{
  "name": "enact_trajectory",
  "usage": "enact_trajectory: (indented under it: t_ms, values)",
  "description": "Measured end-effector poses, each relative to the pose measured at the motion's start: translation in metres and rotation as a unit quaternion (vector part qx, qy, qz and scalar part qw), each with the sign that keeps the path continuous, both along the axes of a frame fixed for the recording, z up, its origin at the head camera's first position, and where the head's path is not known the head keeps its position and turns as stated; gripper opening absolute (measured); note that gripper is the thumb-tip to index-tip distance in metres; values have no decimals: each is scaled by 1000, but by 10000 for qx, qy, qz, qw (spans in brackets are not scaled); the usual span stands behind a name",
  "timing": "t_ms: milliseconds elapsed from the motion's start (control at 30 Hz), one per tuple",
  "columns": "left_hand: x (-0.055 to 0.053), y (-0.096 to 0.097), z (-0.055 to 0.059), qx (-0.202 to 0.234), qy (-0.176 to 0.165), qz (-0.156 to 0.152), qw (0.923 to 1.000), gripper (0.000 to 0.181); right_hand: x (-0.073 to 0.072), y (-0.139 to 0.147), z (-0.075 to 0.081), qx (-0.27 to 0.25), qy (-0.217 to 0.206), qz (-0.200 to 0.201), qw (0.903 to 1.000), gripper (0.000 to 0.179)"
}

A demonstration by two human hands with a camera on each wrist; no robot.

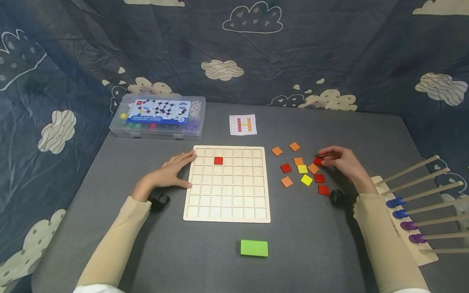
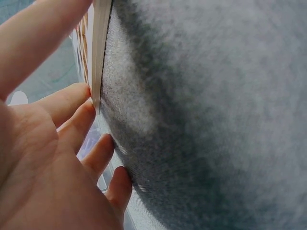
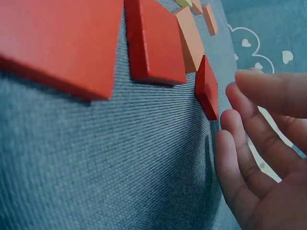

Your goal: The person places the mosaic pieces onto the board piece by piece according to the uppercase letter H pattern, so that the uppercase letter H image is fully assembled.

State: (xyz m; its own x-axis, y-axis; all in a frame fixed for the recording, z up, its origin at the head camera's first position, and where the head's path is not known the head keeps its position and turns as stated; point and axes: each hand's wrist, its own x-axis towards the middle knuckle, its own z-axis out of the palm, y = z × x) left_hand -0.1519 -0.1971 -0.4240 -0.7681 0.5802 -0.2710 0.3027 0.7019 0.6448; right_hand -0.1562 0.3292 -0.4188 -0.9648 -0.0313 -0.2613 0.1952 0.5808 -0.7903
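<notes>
A: Key relation?

B: Right hand [image 1: 342, 162] to red tile [image 1: 318, 162]. The tile lies at the fingertips, on their left side, the side facing the board [image 1: 226, 203]. Right hand is by far the nearer of the 2.

A: Tile position, axis?

B: On the tabletop [image 1: 165, 260], between the board and the tabletop's right edge, in its far part. Outline looks square, so no long axis to log. Right wrist view is steeply foreshortened; cannot tell if it sits flat or slightly tilted.

A: Neighbours?

B: 1 orange tile [image 1: 313, 168] just beside it, near-left. 2 loose red tiles [image 1: 319, 178] farther toward the near edge.

A: Right hand state?

B: Fingers loosely bent, thumb close to the index tip, narrow gap. No grip visible: in the wrist view the tile shows outside the fingers, just beside the tips. Contact: cannot tell.

A: Left hand?

B: Left hand [image 1: 165, 174] is spread, thumb and fingers apart, touching the board's left edge near its far-left corner. Not curled round anything.

A: On the board?

B: 1 red square [image 1: 218, 160], set in a cell toward the far-left corner.
</notes>
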Motion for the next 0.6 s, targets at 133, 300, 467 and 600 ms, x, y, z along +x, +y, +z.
enact_trajectory:
  t_ms: [133, 300, 467, 600]
  values:
    - [0, 0, -1, 17, 26, -4, 10000, 95, -2, -4, -2, 356, -50, 0, 9994, 34]
    - [0, 0, -1, 26, 34, -4, 10000, 94, -3, -10, -3, 629, 31, 44, 9980, 34]
    - [0, 0, -1, 30, 38, -1, 10000, 94, -3, -11, -5, 700, 142, 2, 9974, 33]
    - [0, 1, -1, 47, 34, 11, 10000, 95, -4, -8, -5, 535, 50, 4, 9986, 31]
